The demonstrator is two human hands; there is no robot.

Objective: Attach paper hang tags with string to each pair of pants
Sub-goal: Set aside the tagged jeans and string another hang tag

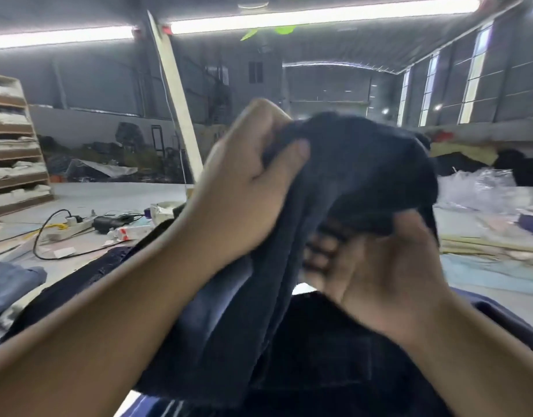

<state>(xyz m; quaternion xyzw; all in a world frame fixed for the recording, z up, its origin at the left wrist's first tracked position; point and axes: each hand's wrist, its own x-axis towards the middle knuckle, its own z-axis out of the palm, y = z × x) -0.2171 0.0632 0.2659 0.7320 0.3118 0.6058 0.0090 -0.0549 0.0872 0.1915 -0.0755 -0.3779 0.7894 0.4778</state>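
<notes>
A pair of dark navy pants is lifted in front of me, its fabric hanging down to the table. My left hand grips a bunch of the cloth at the upper left, thumb pressed over the fold. My right hand is blurred, palm toward me; its fingers curl under and into the fabric at the lower right. More dark pants lie beneath on the table. No paper tag or string shows in the hands.
On the grey table at the left lie a white power strip with black cable, a black device and folded blue jeans. Clear plastic bags and stacked cloth sit at the right. Shelves stand far left.
</notes>
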